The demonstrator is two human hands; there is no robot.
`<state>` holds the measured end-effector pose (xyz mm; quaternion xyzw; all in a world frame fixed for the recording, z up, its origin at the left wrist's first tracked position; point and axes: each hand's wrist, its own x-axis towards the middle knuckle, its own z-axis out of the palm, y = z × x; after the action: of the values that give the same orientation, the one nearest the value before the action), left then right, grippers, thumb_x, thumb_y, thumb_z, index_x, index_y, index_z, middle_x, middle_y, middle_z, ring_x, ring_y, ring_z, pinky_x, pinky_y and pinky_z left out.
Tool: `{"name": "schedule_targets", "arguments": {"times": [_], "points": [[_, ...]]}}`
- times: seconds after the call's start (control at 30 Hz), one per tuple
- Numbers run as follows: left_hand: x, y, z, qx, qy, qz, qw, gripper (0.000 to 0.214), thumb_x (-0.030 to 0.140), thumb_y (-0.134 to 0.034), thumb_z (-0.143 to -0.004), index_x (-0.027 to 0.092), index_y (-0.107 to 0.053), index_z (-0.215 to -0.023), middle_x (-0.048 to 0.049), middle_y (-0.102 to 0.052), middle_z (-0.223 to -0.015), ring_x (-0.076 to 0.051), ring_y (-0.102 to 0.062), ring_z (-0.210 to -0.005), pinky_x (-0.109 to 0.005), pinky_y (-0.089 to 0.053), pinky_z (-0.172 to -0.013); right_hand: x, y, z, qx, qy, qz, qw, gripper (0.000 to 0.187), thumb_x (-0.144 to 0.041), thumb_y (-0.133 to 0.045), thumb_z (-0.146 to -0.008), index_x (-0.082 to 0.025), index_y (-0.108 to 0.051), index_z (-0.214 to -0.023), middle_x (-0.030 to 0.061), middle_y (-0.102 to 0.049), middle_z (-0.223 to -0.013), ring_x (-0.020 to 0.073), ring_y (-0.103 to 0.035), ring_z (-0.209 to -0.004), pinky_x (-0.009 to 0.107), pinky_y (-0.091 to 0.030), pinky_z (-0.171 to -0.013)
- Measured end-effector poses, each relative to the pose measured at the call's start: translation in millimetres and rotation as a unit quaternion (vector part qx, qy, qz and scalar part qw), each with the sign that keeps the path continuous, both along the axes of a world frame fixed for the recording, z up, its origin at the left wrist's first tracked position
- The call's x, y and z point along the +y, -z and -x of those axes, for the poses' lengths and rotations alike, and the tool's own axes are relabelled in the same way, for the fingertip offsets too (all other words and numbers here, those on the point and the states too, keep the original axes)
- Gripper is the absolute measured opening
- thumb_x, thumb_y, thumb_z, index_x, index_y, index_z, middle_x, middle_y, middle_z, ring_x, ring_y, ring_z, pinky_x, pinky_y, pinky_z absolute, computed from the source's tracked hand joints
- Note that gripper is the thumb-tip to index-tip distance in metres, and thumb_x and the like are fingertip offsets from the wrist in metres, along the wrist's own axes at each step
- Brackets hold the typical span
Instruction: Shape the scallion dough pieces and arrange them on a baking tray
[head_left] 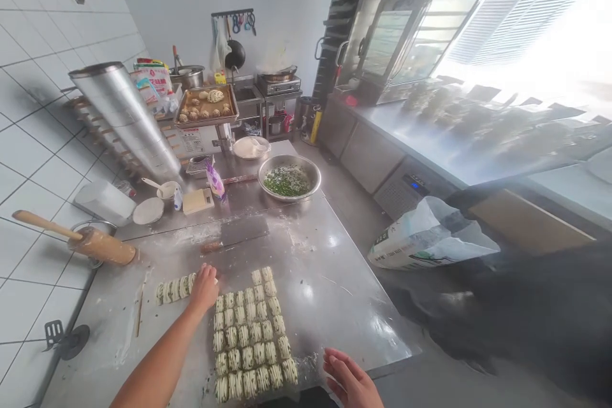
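Note:
My left hand (204,287) is closed round a piece of layered, green-flecked dough at the right end of a short row of dough pieces (174,290). A pale bit of that piece shows past my fingers; the rest is hidden under them. Just right of it, a block of similar scallion dough pieces (249,335) lies in several close rows on the steel table (335,306). Near the table's front edge my right hand (351,379) hovers with fingers loosely apart, nothing in them. Beyond the dough lies a cleaver (243,231) with its wooden handle to the left.
A steel bowl of chopped greens (289,180) stands at the far table edge. A rolling pin (102,245) and a thin stick (139,309) are at left. Behind are a scale (197,201), a flour bowl (250,148) and a bun tray (208,105). A large sack (425,239) stands right.

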<state>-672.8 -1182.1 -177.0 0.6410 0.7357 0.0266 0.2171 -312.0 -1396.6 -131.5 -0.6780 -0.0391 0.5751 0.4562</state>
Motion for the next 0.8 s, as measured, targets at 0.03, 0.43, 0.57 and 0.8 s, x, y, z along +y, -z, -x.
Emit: {"name": "schedule_targets", "arguments": {"times": [0.03,0.43,0.57,0.8], "points": [[-7.7,-5.1,-1.6,-0.019,0.010,0.004,1.000,0.024,0.015,-0.057,-0.087,0.018,-0.063,-0.109,-0.0138,-0.068,-0.125,-0.030,-0.060,-0.126,-0.038,-0.043,-0.106,2.6,0.3,5.6,0.003,-0.024,-0.001,1.000,0.055,-0.065,-0.086,-0.055,-0.021,-0.082,-0.088,0.0074,-0.078,-0.093,0.0268,-0.072,-0.095,0.029,-0.058,-0.076],[-145.1,-209.5,-71.4,-0.273,0.152,-0.045,0.949,0.027,0.050,-0.062,-0.097,0.025,-0.070,-0.104,-0.0039,-0.073,-0.091,-0.021,-0.067,-0.083,-0.031,-0.053,-0.078,50.6,-134.4,79.7,0.046,-0.527,-0.244,0.813,0.048,-0.058,-0.076,-0.082,-0.015,-0.074,-0.102,0.0078,-0.076,-0.090,0.0213,-0.069,-0.078,0.032,-0.053,-0.073],[-165.6,-228.2,-52.9,-0.235,0.338,-0.101,0.906,0.053,0.020,-0.044,-0.103,0.029,-0.044,-0.155,-0.0105,-0.054,-0.157,-0.025,-0.052,-0.145,-0.041,-0.044,-0.121,41.7,-160.1,77.4,0.194,-0.518,-0.251,0.794,0.047,-0.057,-0.077,-0.085,-0.014,-0.070,-0.101,0.0101,-0.077,-0.095,0.0217,-0.072,-0.085,0.031,-0.054,-0.077],[-176.5,-217.4,-40.0,-0.182,0.433,-0.266,0.842,0.064,0.016,-0.057,-0.100,0.028,-0.035,-0.160,-0.0141,-0.064,-0.147,-0.021,-0.065,-0.132,-0.033,-0.058,-0.106,31.5,-172.3,79.4,0.295,-0.528,-0.189,0.773,0.052,-0.058,-0.085,-0.076,-0.015,-0.075,-0.102,0.0077,-0.076,-0.092,0.0194,-0.071,-0.082,0.030,-0.054,-0.080]]}}
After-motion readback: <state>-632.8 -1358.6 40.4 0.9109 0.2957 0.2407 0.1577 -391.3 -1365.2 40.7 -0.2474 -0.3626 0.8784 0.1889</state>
